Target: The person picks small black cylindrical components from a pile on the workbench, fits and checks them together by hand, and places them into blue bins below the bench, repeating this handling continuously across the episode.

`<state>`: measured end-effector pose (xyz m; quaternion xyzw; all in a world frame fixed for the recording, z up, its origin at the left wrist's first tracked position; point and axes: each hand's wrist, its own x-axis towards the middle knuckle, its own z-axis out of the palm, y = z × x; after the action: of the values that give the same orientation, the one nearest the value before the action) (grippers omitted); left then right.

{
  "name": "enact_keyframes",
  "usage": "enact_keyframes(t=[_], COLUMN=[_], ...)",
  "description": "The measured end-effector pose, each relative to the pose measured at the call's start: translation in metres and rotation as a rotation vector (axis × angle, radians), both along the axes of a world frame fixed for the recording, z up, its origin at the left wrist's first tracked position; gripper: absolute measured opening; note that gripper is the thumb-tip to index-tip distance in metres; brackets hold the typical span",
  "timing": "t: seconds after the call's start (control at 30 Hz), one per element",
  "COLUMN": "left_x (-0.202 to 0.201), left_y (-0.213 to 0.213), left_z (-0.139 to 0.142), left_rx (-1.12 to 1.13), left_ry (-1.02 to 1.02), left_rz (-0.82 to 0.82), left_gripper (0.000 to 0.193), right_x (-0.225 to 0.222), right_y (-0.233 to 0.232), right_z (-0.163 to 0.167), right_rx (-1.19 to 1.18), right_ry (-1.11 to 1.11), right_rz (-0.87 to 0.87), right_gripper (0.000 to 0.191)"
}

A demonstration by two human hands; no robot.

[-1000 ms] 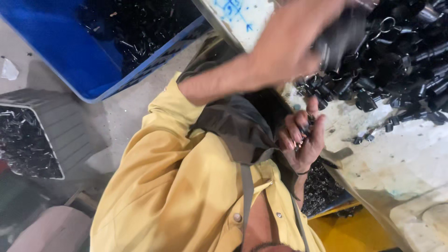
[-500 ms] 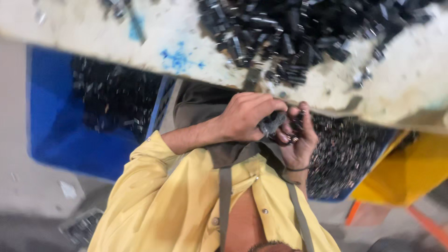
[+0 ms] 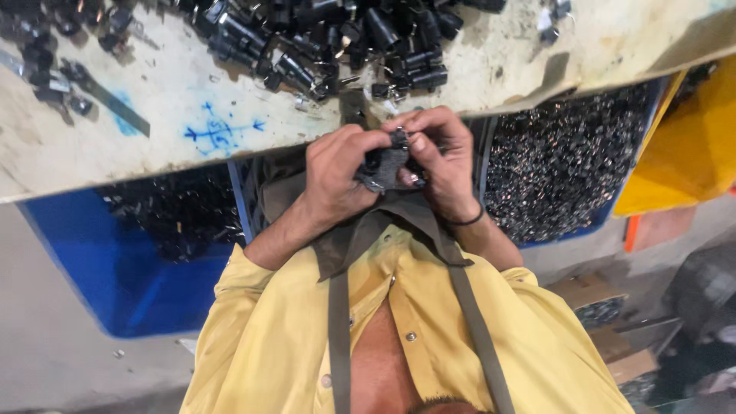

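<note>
Two hands met just under the edge of the worktop (image 3: 230, 115), close against the person's chest. The left hand (image 3: 337, 176) was curled around a small dark part (image 3: 387, 165), steadying it from below, while the right hand (image 3: 441, 157) pinched at its top with fingertips, as though working a smaller piece onto or off it; which of the two cannot be told, since the fingers hid most of it. Holding the part so near the body probably gave both hands a firm brace for fine work.

Many similar black cylindrical parts (image 3: 360, 38) lay heaped on the worn, paint-marked worktop just beyond the hands, within easy reach. Below the worktop stood a blue bin (image 3: 100, 276) on one side and another bin (image 3: 567, 161) filled with small dark pieces on the other, seemingly placed so parts could drop or be tossed straight down. A yellow container (image 3: 690, 146) sat farther out.
</note>
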<state>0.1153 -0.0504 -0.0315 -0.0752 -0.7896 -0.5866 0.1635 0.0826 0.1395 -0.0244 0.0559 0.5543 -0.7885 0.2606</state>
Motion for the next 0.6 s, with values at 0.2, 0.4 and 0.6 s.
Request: enact_keyframes(t=[0.2, 0.4, 0.6], left_x=[-0.006, -0.008, -0.007], left_y=[0.010, 0.013, -0.004], left_z=[0.010, 0.002, 0.016], left_rx=[0.096, -0.061, -0.413], left_ry=[-0.163, -0.176, -0.237], left_rz=[-0.123, -0.286, -0.392], left_gripper=[0.062, 0.092, 0.114], right_x=[-0.037, -0.057, -0.061], right_y=[0.011, 0.029, 0.026], right_z=[0.015, 0.021, 0.002], right_rx=[0.332, 0.343, 0.311], right_ry=[0.934, 0.968, 0.997], right_rz=[0.198, 0.553, 0.758], right_gripper=[0.013, 0.023, 0.016])
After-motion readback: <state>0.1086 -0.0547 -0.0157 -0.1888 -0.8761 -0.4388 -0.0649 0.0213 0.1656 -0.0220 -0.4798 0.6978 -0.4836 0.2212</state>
